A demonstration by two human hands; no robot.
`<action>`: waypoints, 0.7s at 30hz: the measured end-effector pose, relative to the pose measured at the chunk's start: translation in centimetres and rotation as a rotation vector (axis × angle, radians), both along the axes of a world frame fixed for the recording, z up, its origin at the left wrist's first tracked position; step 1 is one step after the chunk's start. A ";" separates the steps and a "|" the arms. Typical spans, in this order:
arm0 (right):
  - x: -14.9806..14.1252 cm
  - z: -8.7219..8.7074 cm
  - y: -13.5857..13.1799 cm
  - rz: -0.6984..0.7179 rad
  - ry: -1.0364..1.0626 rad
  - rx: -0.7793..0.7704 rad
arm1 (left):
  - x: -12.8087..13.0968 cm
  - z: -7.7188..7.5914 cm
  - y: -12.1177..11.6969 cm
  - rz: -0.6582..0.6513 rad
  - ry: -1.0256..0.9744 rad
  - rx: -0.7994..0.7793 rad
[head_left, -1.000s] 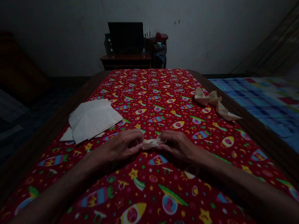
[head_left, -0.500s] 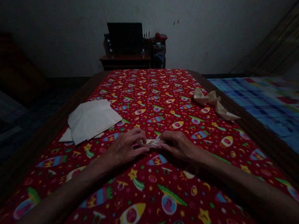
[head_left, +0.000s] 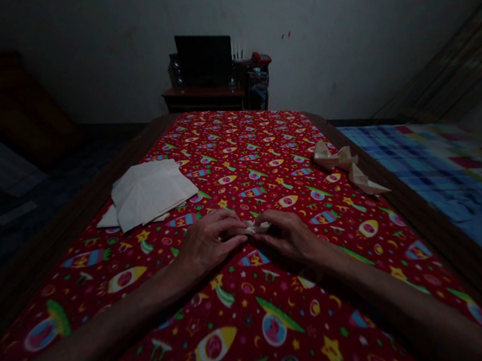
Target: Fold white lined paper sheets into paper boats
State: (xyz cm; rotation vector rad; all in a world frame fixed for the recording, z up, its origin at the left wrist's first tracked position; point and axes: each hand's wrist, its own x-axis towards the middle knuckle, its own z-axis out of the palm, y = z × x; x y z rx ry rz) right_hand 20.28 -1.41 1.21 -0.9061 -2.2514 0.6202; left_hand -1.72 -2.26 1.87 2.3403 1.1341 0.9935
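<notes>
White paper (head_left: pixel 251 229): folded, mostly hidden, between both sets of fingertips; its visible length runs left to right.
Left hand (head_left: pixel 212 242): fingers pinched on the left end.
Right hand (head_left: pixel 290 233): fingers pinched on the right end, equally near.
Stack (head_left: pixel 154 189): beyond, left.
Folded pieces (head_left: pixel 344 158): beyond, right, near the table (head_left: pixel 414 204) edge.

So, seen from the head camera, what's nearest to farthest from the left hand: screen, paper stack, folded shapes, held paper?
1. Held paper: between the left hand and right hand.
2. Paper stack: to the left, farther forward.
3. Folded shapes: across the cloth, near its right edge.
4. Screen: beyond the cloth's far end.
</notes>
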 end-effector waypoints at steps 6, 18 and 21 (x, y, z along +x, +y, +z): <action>-0.1 0.2 0.0 0.027 0.008 -0.020 | 0.0 -0.2 0.0 -0.006 0.033 0.042; 0.4 0.3 0.3 -0.027 -0.102 0.003 | -0.1 0.6 0.3 0.000 0.048 -0.088; 0.4 0.4 0.3 -0.035 -0.097 0.000 | 0.1 0.4 0.5 0.070 -0.056 -0.059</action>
